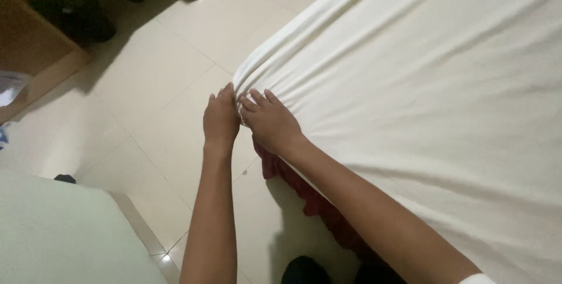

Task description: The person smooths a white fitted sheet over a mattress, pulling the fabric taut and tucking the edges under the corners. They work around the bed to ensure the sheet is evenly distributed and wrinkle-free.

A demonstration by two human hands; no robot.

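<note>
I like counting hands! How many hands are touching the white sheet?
2. The left hand grips the white sheet at the bed's corner; the right hand presses on the gathered cloth right beside it. No other hands show.

Matt white cloth sheet, glossy cream floor tiles, red fabric.

The 1 head view looks steeply down, close over a bed corner and tiled floor.
</note>
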